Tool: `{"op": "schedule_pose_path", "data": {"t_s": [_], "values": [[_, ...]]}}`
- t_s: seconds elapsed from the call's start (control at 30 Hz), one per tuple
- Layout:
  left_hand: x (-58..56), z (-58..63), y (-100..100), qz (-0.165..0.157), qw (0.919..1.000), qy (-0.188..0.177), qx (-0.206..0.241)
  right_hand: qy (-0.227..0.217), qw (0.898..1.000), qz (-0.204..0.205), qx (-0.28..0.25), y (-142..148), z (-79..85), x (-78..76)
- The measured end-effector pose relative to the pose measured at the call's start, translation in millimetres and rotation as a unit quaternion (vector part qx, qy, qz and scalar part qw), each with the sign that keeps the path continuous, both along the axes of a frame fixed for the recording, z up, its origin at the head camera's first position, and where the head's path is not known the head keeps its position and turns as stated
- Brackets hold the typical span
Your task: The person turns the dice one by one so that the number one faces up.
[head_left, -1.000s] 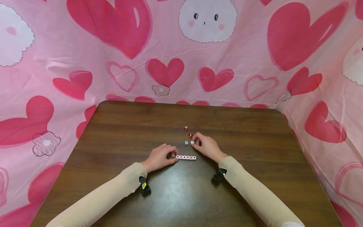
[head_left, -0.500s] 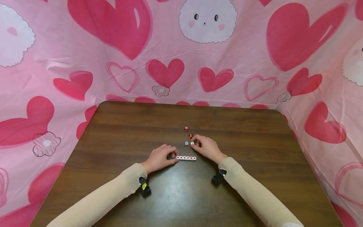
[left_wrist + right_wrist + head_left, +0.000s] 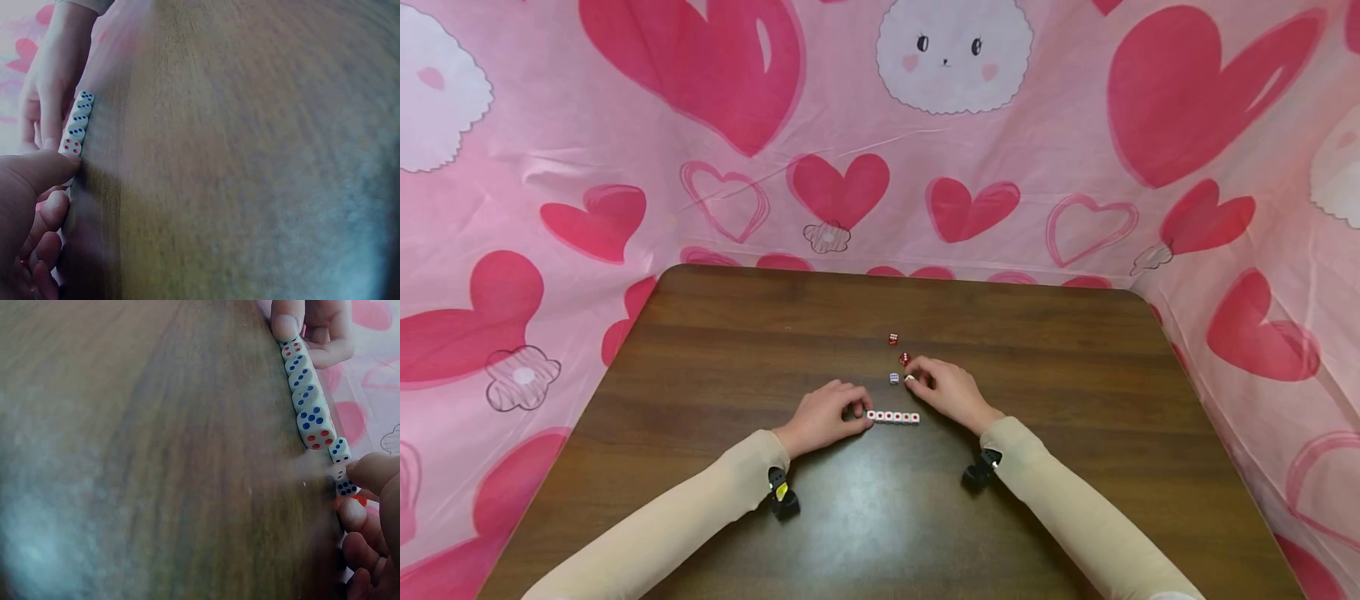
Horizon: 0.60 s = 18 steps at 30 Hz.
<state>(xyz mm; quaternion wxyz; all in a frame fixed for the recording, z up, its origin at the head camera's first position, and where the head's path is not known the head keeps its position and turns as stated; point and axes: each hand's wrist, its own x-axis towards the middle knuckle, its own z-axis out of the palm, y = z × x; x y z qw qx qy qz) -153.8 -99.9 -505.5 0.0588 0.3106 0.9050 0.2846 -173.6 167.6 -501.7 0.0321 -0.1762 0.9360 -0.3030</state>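
Observation:
A straight row of several white dice (image 3: 897,417), red single pips up, lies on the table. At its left end my left hand (image 3: 823,415) pinches the end die between thumb and fingers; the thumb (image 3: 53,169) covers part of it in the left wrist view. Behind the row, my right hand (image 3: 951,390) holds a white die (image 3: 909,379) between thumb and index finger, mostly covered by them. Just left of it sits a loose white die (image 3: 893,378) with blue pips. A red translucent die (image 3: 905,358) lies right by the right fingertips.
Another red die (image 3: 892,339) lies farther back on the brown wooden table (image 3: 760,333). A pink heart-print cloth (image 3: 842,108) hangs around the table's back and sides. A small black device (image 3: 784,502) is strapped at each wrist.
My right fingertips have dipped slightly and closed further over the white die, so less of it shows. The left hand and the row stay put.

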Motion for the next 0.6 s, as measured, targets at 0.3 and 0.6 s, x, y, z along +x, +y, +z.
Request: {"op": "schedule_pose_path", "data": {"t_s": [0.3,0.6], "values": [[-0.6,1.0,-0.2,0.0,1.0,0.002,0.004,-0.019,1.0,0.001,-0.013,3.7,1.4,0.1],[1.1,0.9,0.2,0.002,1.0,0.001,0.004,-0.041,0.999,-0.004,-0.021,6.0,1.0,-0.3]]}}
